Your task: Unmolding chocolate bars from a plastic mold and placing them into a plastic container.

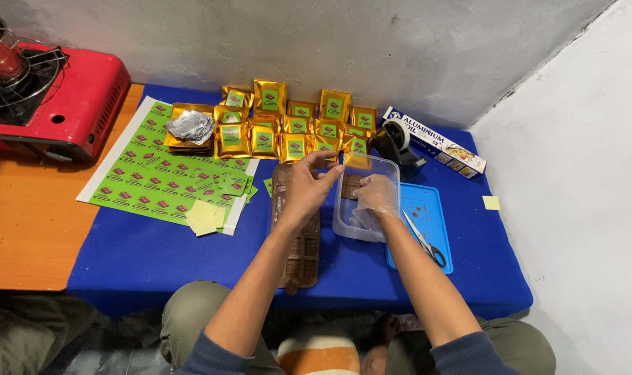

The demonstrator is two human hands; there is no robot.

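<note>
Pinching the near rim of the clear plastic container (350, 226) at frame centre, left hand (305, 191) steadies it; gloved right hand (375, 198) reaches inside, closing on a chocolate piece (350, 185). Brown silicone mould (300, 250) lies just left. Risk: container tips or the piece cracks if squeezed hard.
</note>
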